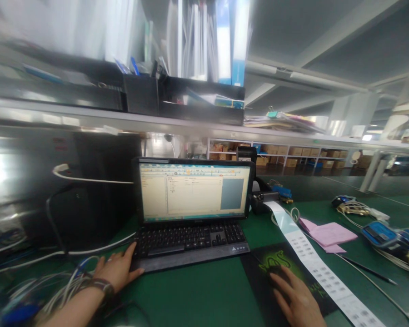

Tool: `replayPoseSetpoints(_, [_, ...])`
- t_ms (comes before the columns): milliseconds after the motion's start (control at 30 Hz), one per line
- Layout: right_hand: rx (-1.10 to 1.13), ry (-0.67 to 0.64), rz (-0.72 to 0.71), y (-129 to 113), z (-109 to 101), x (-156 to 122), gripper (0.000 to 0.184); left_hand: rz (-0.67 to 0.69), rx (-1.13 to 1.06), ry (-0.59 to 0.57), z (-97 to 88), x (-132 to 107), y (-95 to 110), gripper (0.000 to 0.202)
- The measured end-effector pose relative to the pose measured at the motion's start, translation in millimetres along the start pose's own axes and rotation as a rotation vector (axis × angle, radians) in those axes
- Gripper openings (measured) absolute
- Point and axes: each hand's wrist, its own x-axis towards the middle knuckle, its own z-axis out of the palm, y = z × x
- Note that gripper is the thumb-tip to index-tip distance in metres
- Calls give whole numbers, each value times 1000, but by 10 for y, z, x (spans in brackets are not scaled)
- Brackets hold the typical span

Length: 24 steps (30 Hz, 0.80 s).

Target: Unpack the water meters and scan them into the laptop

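Surface: green workbench (pixel 204 295), seen from its front edge.
Left hand (pixel 117 269): fingers are laid loose against the keyboard (pixel 191 240), nothing grasped.
Right hand (pixel 295 297): fingers are curved over a black mouse pad (pixel 261 277) (any grip beneath the palm cannot be told).
Beyond: a barcode label strip (pixel 322 277) is laid beside pink papers (pixel 329 235); a monitor (pixel 192 190) is stood behind the keyboard.

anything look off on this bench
The long strip of barcode labels stands out: it trails from the dark label printer across the black mouse mat, right beside the right hand, instead of being cut or gathered. A loose tangle of cables also lies by the left hand.
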Motion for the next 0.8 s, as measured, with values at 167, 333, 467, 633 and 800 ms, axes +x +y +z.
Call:
replayPoseSetpoints(167, [-2,13,-12,15,1,-19,40,-9,13,1,6,-7,-7,88])
replayPoseSetpoints(333, [-15,22,-18,15,-35,-39,43,-11,18,-4,-16,-29,9,88])
replayPoseSetpoints(467, [-27,10,-24,2,-65,-39,42,-8,14,0,-28,-40,16,88])
replayPoseSetpoints(633, [-34,1,-34,-11,-90,-30,40,-3,12,0,-20,-35,10,88])
replayPoseSetpoints(800, [-42,5,-30,-16,-118,-37,38,-9,8,20,-36,-51,25,82])
